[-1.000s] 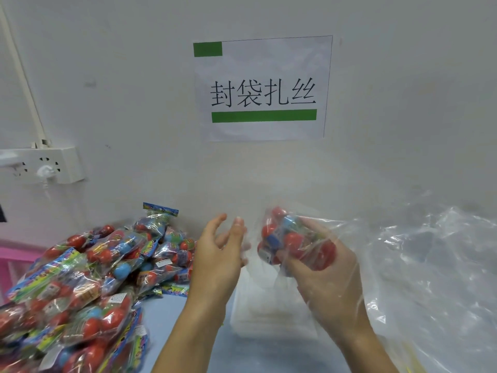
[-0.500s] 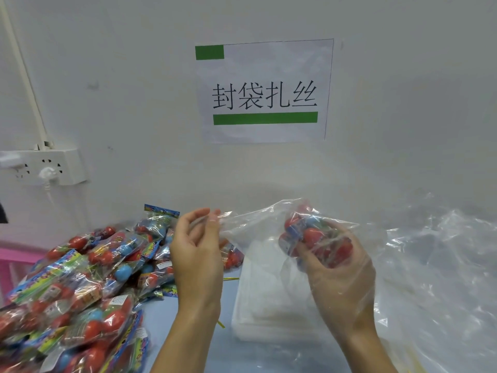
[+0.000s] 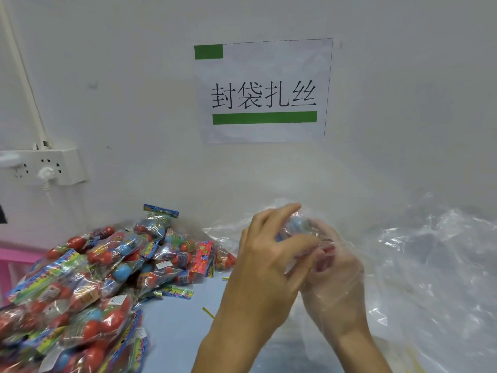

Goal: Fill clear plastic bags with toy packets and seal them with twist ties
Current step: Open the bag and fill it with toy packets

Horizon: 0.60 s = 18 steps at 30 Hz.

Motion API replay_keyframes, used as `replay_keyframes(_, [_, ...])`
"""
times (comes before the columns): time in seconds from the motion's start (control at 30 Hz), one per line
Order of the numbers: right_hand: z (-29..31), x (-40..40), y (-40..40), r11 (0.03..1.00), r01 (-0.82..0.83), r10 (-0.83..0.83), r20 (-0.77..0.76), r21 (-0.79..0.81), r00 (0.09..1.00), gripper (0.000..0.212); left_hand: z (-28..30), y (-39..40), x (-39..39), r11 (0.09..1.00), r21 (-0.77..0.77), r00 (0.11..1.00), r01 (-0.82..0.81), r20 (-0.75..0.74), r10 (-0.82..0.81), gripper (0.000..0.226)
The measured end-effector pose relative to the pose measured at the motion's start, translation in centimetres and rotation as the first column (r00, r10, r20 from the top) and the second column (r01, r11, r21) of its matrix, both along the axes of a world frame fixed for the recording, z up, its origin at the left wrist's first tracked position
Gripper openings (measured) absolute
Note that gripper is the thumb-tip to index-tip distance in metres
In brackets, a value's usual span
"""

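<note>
1. Clear film of the plastic bag (image 3: 347, 286) sleeves my right hand (image 3: 333, 267), which grips the toy packet (image 3: 298, 227) inside it, raised above the table (image 3: 177, 329).
2. My left hand (image 3: 269, 259) pinches the bag over the packet, so both hands sit together.
3. Risk: the slick film may slide from that pinch and spill the packet.
4. Risk: the loose bag mouth (image 3: 217, 232) could snag the packet pile (image 3: 88, 278).

Two bare forearms, rising from the bottom edge of the frame. No sleeves, gloves, rings or watch on left hand (image 3: 269, 254) or right hand (image 3: 337, 275). Short, unpainted nails. Right hand veiled behind clear film.
</note>
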State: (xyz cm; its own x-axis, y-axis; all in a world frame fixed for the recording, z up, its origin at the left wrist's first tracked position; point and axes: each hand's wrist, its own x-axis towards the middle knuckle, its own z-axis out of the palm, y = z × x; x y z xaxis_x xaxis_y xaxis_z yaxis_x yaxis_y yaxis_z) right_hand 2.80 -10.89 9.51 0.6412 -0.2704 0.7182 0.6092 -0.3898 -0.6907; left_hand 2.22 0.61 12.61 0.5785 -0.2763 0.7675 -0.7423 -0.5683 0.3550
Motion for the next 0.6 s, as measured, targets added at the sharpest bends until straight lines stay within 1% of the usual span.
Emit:
replay_keyframes(0.07, [-0.1, 0.1, -0.2, 0.999, 0.016, -0.018, -0.061, -0.033, 0.998, 0.033, 0.0, -0.1, 0.2, 1.0, -0.002, 1.0, -0.011, 0.01, 0.011, 0.028])
replay_keyframes(0.1, [-0.1, 0.0, -0.2, 0.999, -0.008, 0.003, -0.102, -0.048, 0.995, 0.026, 0.1, 0.0, 0.3, 1.0, -0.018, 1.0, -0.015, 0.005, 0.015, 0.029])
replay_keyframes(0.17, [-0.1, -0.1, -0.2, 0.995, -0.097, 0.091, -0.209, -0.019, 0.974, 0.01, 0.0, 0.4, 0.5, 0.998, -0.06, 0.999, -0.037, 0.0, 0.037, 0.024])
replay_keyframes(0.27, [0.0, -0.4, -0.2, 0.984, -0.178, 0.165, -0.376, 0.0, 0.912, 0.033, -0.1, 1.0, 0.8, 0.987, -0.134, 0.995, -0.09, -0.044, 0.084, 0.018])
replay_keyframes(0.37, [0.7, -1.1, 0.4, 0.964, -0.264, 0.222, -0.491, -0.016, 0.843, 0.036, 0.1, 1.9, 1.0, 0.967, -0.221, 0.987, -0.13, -0.118, 0.105, 0.015])
replay_keyframes(0.43, [1.1, -1.4, 0.7, 0.96, -0.277, 0.215, -0.523, -0.041, 0.824, 0.041, 0.5, 2.5, 0.8, 0.968, -0.218, 0.979, -0.122, -0.19, 0.081, 0.014])
replay_keyframes(0.47, [1.2, -1.4, 0.7, 0.963, -0.265, 0.197, -0.529, -0.056, 0.826, 0.041, 0.7, 2.8, 0.8, 0.973, -0.206, 0.974, -0.108, -0.219, 0.062, 0.013])
replay_keyframes(0.5, [1.4, -1.6, 0.7, 0.965, -0.254, 0.186, -0.53, -0.058, 0.827, 0.039, 1.1, 3.2, 0.6, 0.977, -0.186, 0.969, -0.1, -0.242, 0.053, 0.018])
replay_keyframes(0.57, [1.8, -1.9, 0.6, 0.969, -0.241, 0.173, -0.536, -0.057, 0.826, 0.04, 1.4, 4.3, 0.6, 0.981, -0.165, 0.966, -0.106, -0.25, 0.062, 0.029])
replay_keyframes(0.6, [1.9, -1.9, 0.5, 0.972, -0.226, 0.156, -0.536, -0.067, 0.83, 0.042, 1.5, 4.9, 0.7, 0.98, -0.16, 0.967, -0.12, -0.243, 0.079, 0.026])
